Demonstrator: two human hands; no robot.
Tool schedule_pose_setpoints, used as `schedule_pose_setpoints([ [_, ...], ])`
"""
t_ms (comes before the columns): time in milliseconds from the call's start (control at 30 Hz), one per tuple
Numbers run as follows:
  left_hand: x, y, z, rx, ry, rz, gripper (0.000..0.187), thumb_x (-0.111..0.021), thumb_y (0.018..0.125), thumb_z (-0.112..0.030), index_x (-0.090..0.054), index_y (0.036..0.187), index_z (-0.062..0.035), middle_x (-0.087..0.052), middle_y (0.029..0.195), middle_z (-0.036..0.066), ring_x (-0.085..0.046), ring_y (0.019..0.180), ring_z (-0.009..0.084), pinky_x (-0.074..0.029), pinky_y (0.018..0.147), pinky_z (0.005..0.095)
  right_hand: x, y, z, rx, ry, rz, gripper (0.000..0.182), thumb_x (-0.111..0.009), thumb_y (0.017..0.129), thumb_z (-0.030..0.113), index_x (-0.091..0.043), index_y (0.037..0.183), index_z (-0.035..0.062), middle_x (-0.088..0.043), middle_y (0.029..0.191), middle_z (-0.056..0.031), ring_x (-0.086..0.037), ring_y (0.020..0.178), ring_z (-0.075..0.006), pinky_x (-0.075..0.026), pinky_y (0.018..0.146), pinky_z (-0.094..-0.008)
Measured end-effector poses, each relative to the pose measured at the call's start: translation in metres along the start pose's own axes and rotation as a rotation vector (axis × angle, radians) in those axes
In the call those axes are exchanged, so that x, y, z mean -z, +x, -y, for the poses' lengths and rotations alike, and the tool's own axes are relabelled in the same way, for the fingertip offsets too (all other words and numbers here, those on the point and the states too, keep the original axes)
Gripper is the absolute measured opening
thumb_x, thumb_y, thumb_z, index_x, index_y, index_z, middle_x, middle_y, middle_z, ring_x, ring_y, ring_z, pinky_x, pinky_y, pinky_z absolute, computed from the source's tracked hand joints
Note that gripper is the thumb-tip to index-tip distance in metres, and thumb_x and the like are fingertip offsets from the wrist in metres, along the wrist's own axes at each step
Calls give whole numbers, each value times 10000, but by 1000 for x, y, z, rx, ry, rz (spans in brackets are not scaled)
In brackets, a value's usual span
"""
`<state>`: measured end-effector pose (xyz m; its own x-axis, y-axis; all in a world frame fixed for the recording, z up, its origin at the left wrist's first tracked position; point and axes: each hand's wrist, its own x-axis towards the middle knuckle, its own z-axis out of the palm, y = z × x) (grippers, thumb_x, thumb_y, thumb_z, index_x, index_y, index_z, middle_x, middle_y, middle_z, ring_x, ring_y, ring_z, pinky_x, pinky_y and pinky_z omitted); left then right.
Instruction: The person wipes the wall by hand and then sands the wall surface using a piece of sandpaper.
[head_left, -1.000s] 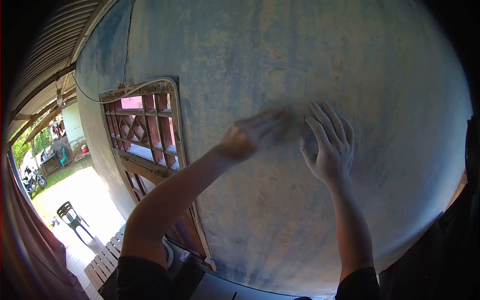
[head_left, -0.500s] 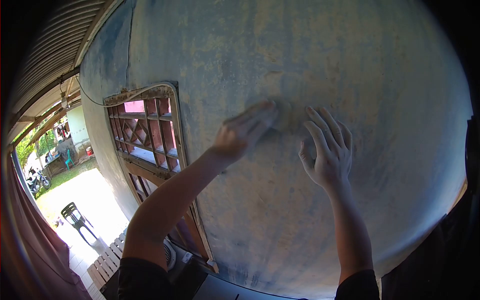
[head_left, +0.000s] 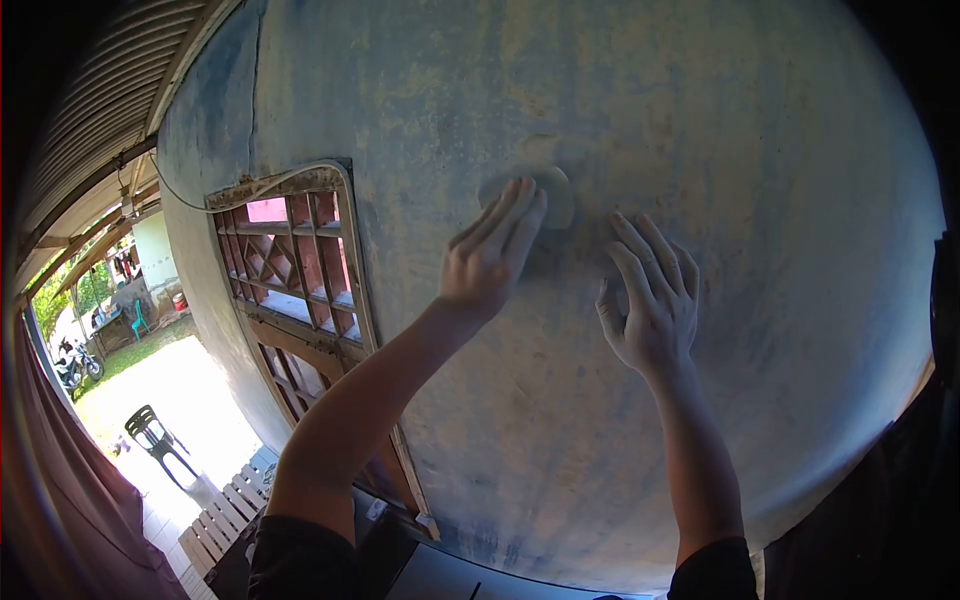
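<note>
My left hand [head_left: 490,245] presses a pale, round-edged sheet of sandpaper [head_left: 560,200] flat against the wall [head_left: 560,380]. Its fingers lie close together over the sheet, hiding the middle of it. To the right, my right hand [head_left: 655,300] rests on the wall with its fingers apart and holds nothing. Both hands look dusty. Patchy blue-grey paint and pale scuffs cover the wall around them.
A wooden window frame [head_left: 290,265] with a cable along its edge is at left. Below are a slatted bench [head_left: 225,515] and a dark flat surface [head_left: 430,575]. A chair [head_left: 155,440] stands outside; a curtain [head_left: 75,480] hangs far left.
My left hand has swung slightly up and left with the sandpaper, from blurred motion to a clearer view. The right hand stays in nearly the same place.
</note>
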<state>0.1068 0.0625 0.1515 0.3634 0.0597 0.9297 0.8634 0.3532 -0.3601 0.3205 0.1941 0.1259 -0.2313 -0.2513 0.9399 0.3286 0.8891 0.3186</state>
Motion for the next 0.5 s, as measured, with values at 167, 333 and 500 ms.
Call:
schedule_pose_setpoints([
  [167, 15, -21, 42, -417, -50, 135, 522, -568, 962, 99, -645, 1449, -71, -685, 1452, 113, -702, 1276, 291, -647, 999, 384, -4, -2, -1, 11, -7, -14, 353, -705, 915, 138, -666, 1265, 110, -606, 1555, -47, -523, 1477, -262, -405, 1148, -481],
  [333, 15, 0, 57, 46, 164, 44, 446, -665, 956, 26, -684, 1381, -107, -682, 1455, 107, -749, 1193, 255, -688, 890, 331, -4, -1, 1, -4, -43, 0, 340, -702, 925, 137, -667, 1262, 112, -618, 1538, -49, -531, 1470, -266, -408, 1138, -479],
  [500, -6, -13, -26, 161, -69, 51, 453, -585, 985, 58, -685, 1393, -112, -691, 1449, 84, -712, 1260, 265, -665, 967, 362, 0, 1, 2, -25, -12, -2, 354, -725, 904, 147, -679, 1255, 127, -612, 1545, -19, -534, 1464, -226, -421, 1145, -480],
])
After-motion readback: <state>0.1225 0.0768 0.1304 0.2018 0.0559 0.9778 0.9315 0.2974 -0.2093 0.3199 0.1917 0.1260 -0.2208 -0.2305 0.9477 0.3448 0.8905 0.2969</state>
